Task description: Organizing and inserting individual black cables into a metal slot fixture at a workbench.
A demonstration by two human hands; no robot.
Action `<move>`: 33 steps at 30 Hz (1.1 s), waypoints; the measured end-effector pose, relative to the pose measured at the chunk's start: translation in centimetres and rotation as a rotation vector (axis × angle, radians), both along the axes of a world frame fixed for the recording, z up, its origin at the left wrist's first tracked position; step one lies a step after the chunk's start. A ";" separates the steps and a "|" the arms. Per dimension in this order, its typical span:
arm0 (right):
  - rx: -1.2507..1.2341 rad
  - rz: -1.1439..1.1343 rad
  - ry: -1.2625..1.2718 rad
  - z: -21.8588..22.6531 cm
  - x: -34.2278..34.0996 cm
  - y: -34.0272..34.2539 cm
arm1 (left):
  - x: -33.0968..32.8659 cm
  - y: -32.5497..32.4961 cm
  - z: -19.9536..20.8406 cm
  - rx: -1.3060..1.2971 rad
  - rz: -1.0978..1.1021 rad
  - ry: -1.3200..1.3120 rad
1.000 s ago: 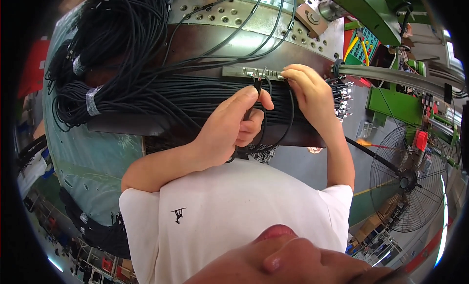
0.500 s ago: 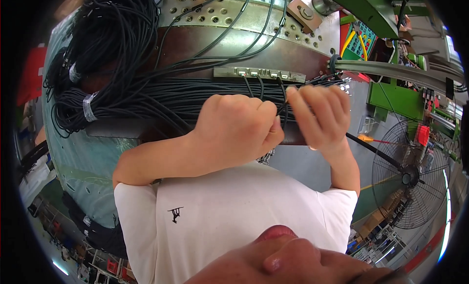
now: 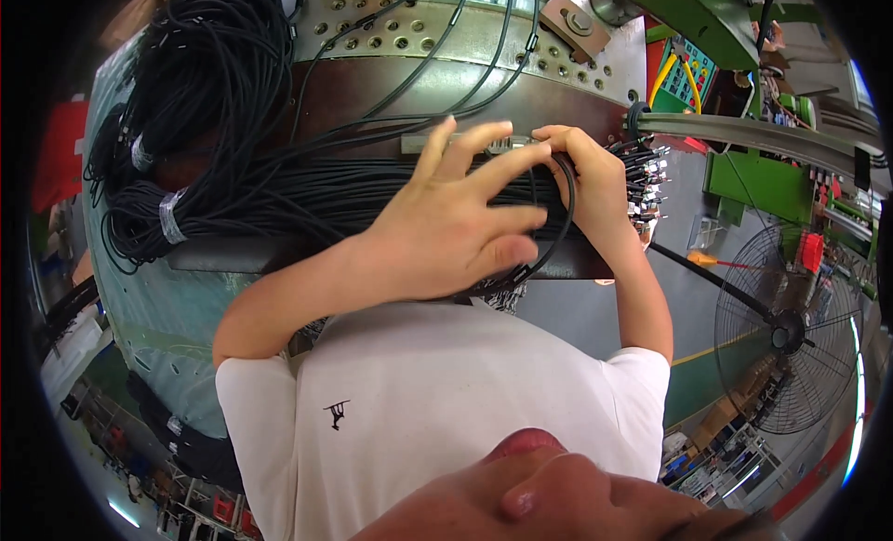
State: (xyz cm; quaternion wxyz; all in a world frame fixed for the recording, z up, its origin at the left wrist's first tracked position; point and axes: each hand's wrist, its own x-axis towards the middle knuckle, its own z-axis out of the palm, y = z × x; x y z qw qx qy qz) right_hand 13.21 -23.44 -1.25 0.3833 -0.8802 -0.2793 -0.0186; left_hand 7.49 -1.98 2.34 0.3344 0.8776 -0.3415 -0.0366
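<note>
Black cables (image 3: 307, 183) lie in a thick bundle along the counter (image 3: 349, 85), just in front of a slim metal strip (image 3: 413, 144), partly hidden by the hands; more pile up at far L, cinched w/ silvery ties (image 3: 171, 217). Counter top is dark brown & a bit shiny, its front edge nr the person's white shirt (image 3: 465, 374). L hand (image 3: 460, 227) is palm-down over the bundle, fingers spread wide. R hand (image 3: 591, 178) is at the strip's R part, thumb & index narrow, nearly together; can't tell if they grip anything. A loose cable loop (image 3: 571, 211) hangs btwn the hands. Bare metal cable ends (image 3: 651, 180) stick out past R hand. Behind: pale metal plate (image 3: 479, 40) w/ rows of holes, brownish block (image 3: 577, 27) bolted on, green machine frame (image 3: 712, 20), button panel (image 3: 696, 79) w/ yellow handles (image 3: 663, 80) nr it. Room: grey floor (image 3: 572, 310), big black-wire fan (image 3: 789, 334) at R, red bin (image 3: 812, 253) just above it, greenish sheet (image 3: 177, 308) over the surface at L.
</note>
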 end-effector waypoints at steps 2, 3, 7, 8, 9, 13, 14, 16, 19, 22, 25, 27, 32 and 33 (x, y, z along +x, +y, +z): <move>-0.038 0.014 0.004 0.4 0.0 0.1 | -0.9 0.4 0.3 -0.106 -0.115 0.052; -0.077 0.038 -0.001 0.5 0.3 0.1 | -0.7 0.8 0.6 -0.174 -0.076 0.002; -0.059 0.060 0.088 0.8 0.5 -0.1 | 3.0 3.0 -2.0 -0.065 0.214 -0.149; -0.055 0.066 0.080 1.1 0.9 -0.2 | 3.1 2.8 -2.3 0.012 0.166 -0.269; -0.060 0.139 0.185 1.5 1.6 -0.6 | 3.5 2.4 -2.7 0.089 0.112 -0.388; -0.021 0.245 0.310 3.0 6.0 -1.8 | 3.6 1.4 -2.9 0.230 0.077 -0.434; 0.094 0.117 0.215 3.0 7.4 -0.8 | 3.5 1.3 -3.6 0.228 0.072 -0.488; 0.036 -0.155 0.031 2.3 10.8 0.7 | 3.6 1.2 -4.2 0.193 0.095 -0.511; -0.864 -0.081 -0.874 -2.8 20.0 -1.4 | 3.6 1.0 -4.1 0.177 0.116 -0.525; -0.770 -0.049 -0.837 -5.0 21.2 -1.6 | 4.6 2.4 -3.3 0.099 0.014 -0.278; -0.664 -0.041 -0.756 -8.8 26.2 1.4 | 7.5 5.2 -0.8 -0.023 0.020 -0.199; -0.574 0.011 -0.714 -9.6 24.4 2.0 | 10.8 7.0 -1.6 -0.123 0.494 -0.241; -0.568 0.050 -0.948 -5.4 20.6 2.7 | 14.3 3.2 -3.8 -1.047 0.462 0.984; -0.156 0.055 -0.655 -1.0 16.7 4.3 | 13.7 2.5 -4.2 -1.213 0.398 1.140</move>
